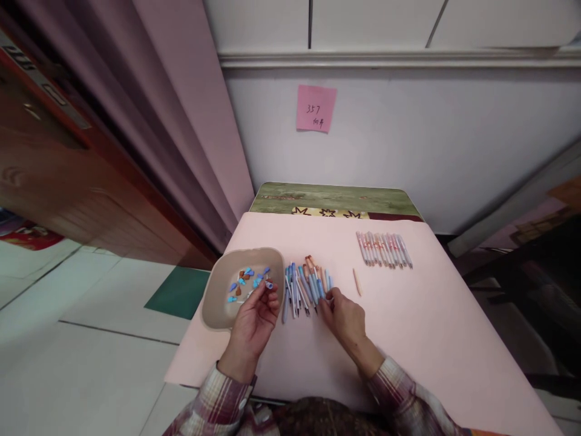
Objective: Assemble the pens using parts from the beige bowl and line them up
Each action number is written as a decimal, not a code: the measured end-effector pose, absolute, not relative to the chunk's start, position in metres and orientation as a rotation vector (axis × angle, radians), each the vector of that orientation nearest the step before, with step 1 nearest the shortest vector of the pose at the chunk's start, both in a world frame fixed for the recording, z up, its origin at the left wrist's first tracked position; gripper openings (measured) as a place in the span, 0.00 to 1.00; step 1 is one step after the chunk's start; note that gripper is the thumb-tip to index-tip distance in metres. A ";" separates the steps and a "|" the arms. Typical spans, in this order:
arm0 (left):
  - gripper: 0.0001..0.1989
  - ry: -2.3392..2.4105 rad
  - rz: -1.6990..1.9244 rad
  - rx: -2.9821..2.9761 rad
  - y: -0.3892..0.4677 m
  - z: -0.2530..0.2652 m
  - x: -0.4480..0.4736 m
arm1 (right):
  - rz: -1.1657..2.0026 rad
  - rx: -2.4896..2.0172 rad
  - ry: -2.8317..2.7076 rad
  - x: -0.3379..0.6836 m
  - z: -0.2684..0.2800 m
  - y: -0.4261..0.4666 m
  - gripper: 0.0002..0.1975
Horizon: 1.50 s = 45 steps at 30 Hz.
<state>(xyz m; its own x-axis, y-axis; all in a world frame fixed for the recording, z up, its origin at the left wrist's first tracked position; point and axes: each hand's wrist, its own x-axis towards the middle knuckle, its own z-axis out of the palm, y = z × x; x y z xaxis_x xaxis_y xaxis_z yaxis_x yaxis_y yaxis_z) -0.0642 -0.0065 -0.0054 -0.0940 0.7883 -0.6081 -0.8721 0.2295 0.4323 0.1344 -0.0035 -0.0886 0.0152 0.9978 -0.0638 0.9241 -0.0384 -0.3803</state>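
Note:
My left hand (256,321) is over the right side of a beige basin (213,309), thumb and fingers pinching a small bluish-purple pen cap (269,284). Inside the basin lie several small blue, light blue and brown caps (240,282). Just right of the basin is a loose pile of blue, white and brown pens (299,289), most with their tips toward me. My right hand (345,318) rests at the pile's right edge, its thumb and forefinger closed on a blue pen (321,289); its other fingers are curled.
A neat row of capped pens (385,250) lies at the right back of the pink-covered table (408,339). A single peach-coloured pen (357,282) lies between the row and the pile. A pink note (316,109) is stuck on the wall behind. At the left stands a wooden door (91,181).

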 end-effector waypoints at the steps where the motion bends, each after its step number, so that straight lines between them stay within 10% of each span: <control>1: 0.09 0.908 1.395 -0.111 -0.006 -0.006 -0.064 | 0.476 -2.069 -2.002 0.135 -0.090 -0.002 0.11; 45: 0.09 0.922 1.386 -0.027 -0.009 0.000 -0.050 | 0.511 -1.950 -2.040 0.147 -0.057 -0.014 0.08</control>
